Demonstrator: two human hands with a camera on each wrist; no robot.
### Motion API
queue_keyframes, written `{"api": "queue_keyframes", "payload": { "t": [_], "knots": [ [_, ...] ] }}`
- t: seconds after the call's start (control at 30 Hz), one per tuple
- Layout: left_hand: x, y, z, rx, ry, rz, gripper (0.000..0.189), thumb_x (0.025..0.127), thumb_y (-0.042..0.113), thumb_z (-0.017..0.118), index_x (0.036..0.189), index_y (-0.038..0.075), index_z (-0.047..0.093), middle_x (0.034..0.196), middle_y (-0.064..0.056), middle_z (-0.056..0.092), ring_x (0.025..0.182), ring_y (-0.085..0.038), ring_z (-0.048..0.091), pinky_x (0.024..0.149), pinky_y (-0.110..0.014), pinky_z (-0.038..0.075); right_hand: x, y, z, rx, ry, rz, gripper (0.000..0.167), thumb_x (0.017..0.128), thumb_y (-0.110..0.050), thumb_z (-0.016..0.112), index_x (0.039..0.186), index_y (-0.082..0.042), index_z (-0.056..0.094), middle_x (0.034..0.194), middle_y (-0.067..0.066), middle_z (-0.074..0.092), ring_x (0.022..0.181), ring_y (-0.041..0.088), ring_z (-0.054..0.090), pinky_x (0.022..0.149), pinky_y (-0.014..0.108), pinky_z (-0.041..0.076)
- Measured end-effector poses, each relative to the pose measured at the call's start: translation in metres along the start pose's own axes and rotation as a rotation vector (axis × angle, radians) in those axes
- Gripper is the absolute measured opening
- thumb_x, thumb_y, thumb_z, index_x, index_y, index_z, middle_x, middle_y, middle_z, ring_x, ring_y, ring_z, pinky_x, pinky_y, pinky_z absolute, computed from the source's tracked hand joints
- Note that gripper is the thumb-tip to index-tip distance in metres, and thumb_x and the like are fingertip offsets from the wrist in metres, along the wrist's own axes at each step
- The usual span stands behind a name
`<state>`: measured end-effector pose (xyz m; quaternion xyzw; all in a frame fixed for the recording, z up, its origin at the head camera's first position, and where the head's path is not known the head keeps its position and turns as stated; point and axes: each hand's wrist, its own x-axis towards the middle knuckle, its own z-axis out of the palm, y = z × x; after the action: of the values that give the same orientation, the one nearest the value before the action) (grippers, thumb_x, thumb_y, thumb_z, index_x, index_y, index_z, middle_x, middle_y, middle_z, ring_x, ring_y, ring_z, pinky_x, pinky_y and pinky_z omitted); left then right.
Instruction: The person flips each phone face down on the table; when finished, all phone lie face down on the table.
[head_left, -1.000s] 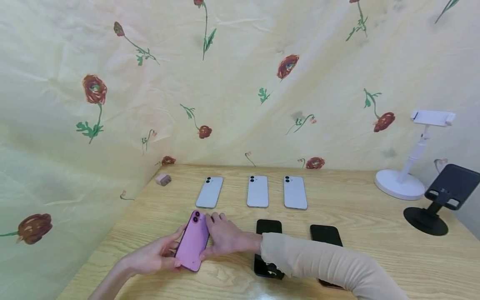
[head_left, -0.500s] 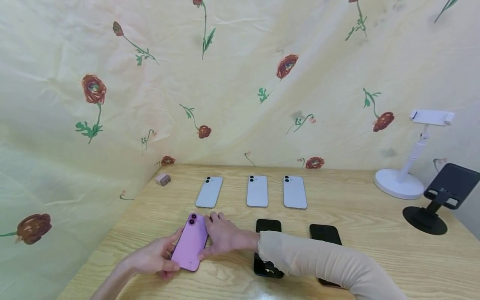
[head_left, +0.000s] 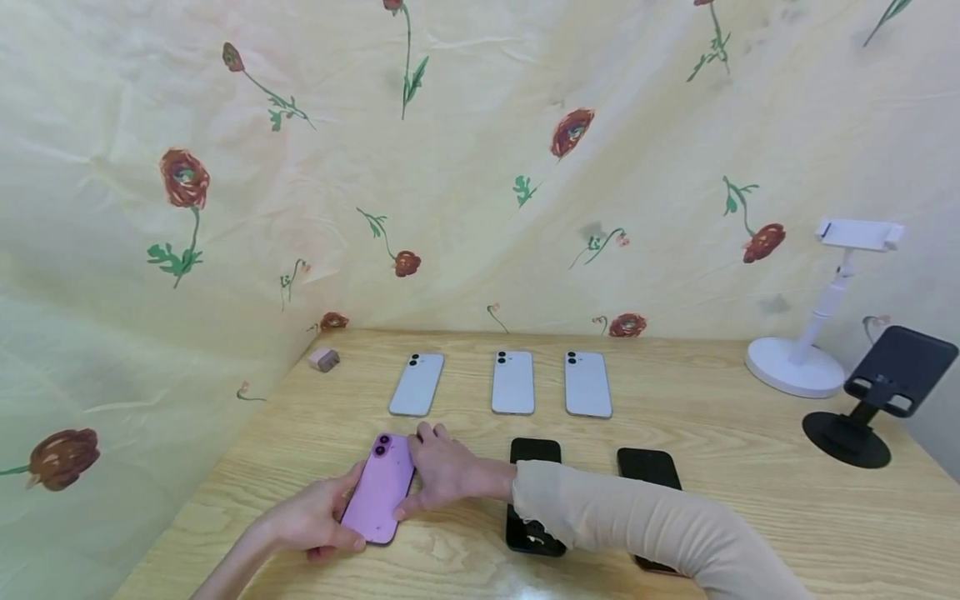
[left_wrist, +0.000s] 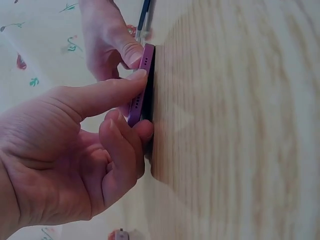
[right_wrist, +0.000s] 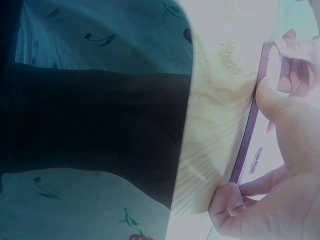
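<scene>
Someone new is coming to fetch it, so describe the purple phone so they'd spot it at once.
On the wooden table, find the row of three white smartphones. Nearer the person than the leftmost one, the purple smartphone is held between the left hand and right hand. Its purple back sets it apart from the white ones and two black-screened smartphones.

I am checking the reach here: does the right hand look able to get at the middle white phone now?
Probably yes, if the right hand lets go of the pink phone it grips: nothing visible stands between that hand and the middle white phone.
</scene>
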<state>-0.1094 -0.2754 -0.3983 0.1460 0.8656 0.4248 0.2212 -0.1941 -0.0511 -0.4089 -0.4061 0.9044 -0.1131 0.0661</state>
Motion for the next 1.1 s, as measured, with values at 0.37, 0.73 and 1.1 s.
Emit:
{"api": "queue_keyframes", "payload": {
  "t": [0.37,0.73,1.1],
  "knots": [
    [0.002,0.000,-0.002,0.013,-0.006,-0.045,0.106,0.082,0.010,0.082,0.153,-0.014,0.008,0.062,-0.010,0.058,0.041,-0.014,0.049,0.037,-0.027,0.041,0.001,0.004,-0.002,0.013,0.002,-0.020,0.099,0.074,-0.067,0.077,0.142,0.001,0.051,0.128,0.010,0.050,0.105,0.019,0.046,0.082,0.028,0.048],
    [-0.003,0.033,0.008,0.285,0.262,0.107,0.091,0.085,0.021,0.081,0.144,-0.023,0.027,0.061,0.007,0.056,0.045,-0.004,0.050,0.046,-0.026,0.047,-0.057,0.080,-0.054,0.365,0.017,-0.254,0.054,0.090,-0.019,0.077,0.130,0.012,0.058,0.114,0.019,0.065,0.095,0.026,0.066,0.082,0.029,0.053],
    [0.043,0.087,0.079,0.422,0.151,0.225,0.080,0.085,0.031,0.082,0.147,-0.004,0.045,0.113,-0.009,0.067,0.066,0.006,0.055,0.065,-0.020,0.050,-0.137,0.142,-0.059,0.283,0.051,-0.053,0.063,0.084,-0.023,0.083,0.132,0.009,0.056,0.120,0.016,0.057,0.102,0.029,0.061,0.077,0.037,0.053]
  ]
}}
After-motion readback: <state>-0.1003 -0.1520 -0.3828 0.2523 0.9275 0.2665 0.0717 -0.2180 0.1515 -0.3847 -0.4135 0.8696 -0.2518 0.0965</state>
